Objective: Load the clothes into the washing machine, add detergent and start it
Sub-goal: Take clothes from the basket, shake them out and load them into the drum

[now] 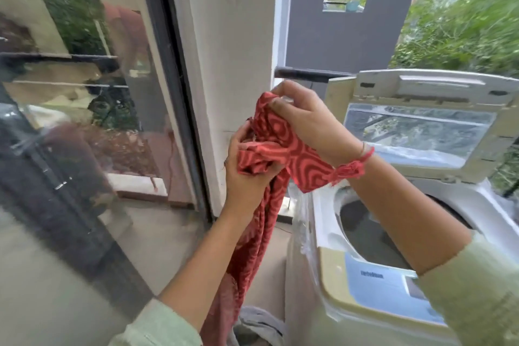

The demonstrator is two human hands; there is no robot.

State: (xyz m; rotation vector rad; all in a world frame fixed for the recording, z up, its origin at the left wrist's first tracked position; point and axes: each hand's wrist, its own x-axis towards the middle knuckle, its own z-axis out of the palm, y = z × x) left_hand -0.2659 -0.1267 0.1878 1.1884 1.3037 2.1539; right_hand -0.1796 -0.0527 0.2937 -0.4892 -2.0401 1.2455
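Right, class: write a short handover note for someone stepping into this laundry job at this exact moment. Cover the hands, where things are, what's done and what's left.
Left hand: grips a bunched part of the red cloth.
Right hand: fingers pinch the cloth's top edge.
The cloth is held up left of the washing machine, its tail hanging down beside it, not in the drum.
Lid: open, standing upright.
A grey garment lies low beside the machine.
Whether the drum holds anything cannot be told. No detergent is in view.
Done: lid opened.
Left: drop in the red cloth, load the rest, add detergent, close the lid, start at the control panel.
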